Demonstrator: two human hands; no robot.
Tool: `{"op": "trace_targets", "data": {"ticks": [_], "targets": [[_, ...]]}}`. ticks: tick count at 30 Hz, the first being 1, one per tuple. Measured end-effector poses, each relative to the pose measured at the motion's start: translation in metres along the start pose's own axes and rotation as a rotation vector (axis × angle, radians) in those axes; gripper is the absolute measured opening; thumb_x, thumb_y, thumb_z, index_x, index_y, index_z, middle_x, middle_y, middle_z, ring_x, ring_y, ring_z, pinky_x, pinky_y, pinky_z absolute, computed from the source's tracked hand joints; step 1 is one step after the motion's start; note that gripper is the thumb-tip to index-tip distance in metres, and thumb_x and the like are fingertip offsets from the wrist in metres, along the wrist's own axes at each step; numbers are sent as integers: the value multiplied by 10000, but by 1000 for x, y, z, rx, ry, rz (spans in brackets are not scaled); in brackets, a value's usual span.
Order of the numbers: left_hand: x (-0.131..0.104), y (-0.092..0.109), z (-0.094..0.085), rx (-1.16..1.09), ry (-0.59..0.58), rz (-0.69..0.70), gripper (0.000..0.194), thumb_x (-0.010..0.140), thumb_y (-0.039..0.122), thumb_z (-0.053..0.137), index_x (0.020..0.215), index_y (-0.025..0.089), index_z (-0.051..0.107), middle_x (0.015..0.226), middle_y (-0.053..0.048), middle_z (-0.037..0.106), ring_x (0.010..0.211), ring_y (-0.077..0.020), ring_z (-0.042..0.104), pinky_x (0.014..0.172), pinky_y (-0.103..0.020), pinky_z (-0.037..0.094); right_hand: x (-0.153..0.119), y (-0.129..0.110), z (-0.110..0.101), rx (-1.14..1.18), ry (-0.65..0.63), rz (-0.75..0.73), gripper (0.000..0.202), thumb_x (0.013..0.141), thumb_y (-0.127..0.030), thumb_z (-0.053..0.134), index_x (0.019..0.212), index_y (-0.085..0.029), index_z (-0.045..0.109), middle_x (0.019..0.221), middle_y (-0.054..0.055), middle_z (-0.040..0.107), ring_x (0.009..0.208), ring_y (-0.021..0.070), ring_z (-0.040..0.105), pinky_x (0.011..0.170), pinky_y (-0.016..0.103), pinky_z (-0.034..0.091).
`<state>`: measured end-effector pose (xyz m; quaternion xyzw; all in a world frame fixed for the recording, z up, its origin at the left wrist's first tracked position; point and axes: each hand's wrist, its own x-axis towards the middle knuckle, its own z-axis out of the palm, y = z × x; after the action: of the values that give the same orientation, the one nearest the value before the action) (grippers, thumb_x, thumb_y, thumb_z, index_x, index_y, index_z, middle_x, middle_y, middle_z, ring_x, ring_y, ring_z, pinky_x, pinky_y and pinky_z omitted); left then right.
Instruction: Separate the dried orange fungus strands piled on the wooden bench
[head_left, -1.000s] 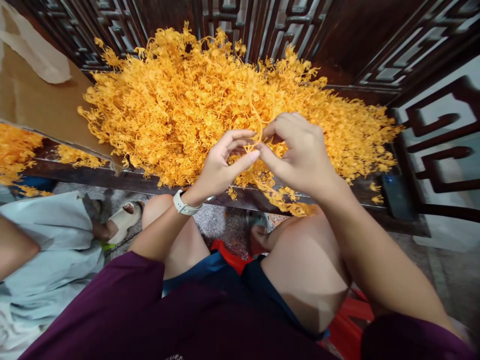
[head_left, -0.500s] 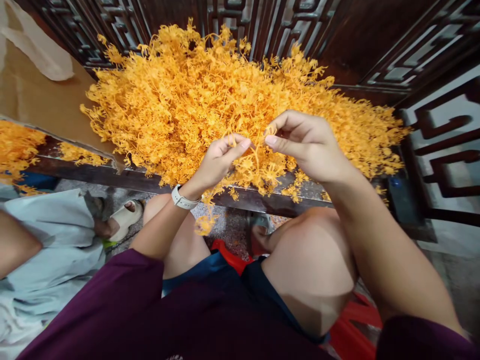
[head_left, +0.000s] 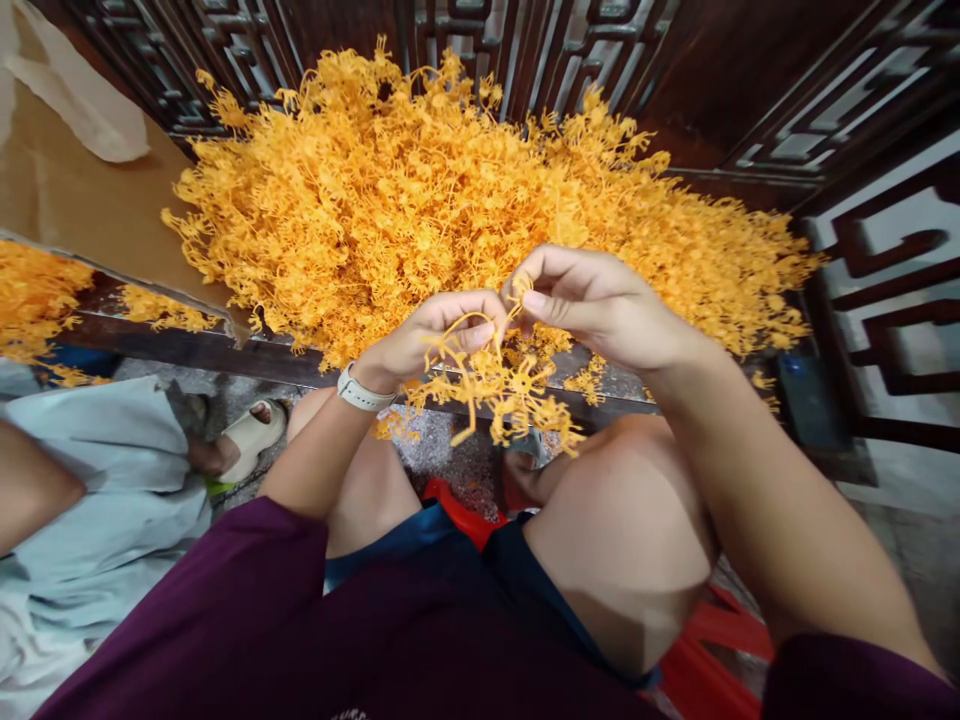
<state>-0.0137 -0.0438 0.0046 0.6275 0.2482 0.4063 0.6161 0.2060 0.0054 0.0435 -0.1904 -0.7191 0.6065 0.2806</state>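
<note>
The right hand has moved in close to the left hand since the last look. Both seem to pinch one orange flower-like sprig, which hangs just below them. Past the hands, a big orange pile sits on the table.

One head-worn view: faces forward, down (knees close, lattice panel farther).
</note>
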Motion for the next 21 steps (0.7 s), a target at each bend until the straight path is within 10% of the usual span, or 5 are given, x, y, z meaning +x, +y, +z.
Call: {"op": "trace_targets", "data": {"ticks": [7,16,21], "targets": [[1,-6,-1,55,65,-38,332,842,489,779,778,177,687,694,-22,524,602,-70,415,537,-239,305,0,-3,-3,-107,-36,8,402,941,-471,722,935,-100,568,876,63,597,747,83,521,654,221,426],[-8,-7,8,-408,-210,-47,394,748,418,804,558,160,575,475,-15,474,403,-69,407,413,-242,342,-5,-16,3,5,-366,-20,242,986,-288,646,900,-76,568,871,60,618,746,55,562,660,163,452],[-6,-1,-5,-378,166,100,617,777,657,725,592,179,382,450,26,229,363,-49,248,353,-230,273,-7,-18,-2,123,-106,-160,197,912,-240,732,926,-100,593,1000,109,674,977,167,691,917,329,564]]}}
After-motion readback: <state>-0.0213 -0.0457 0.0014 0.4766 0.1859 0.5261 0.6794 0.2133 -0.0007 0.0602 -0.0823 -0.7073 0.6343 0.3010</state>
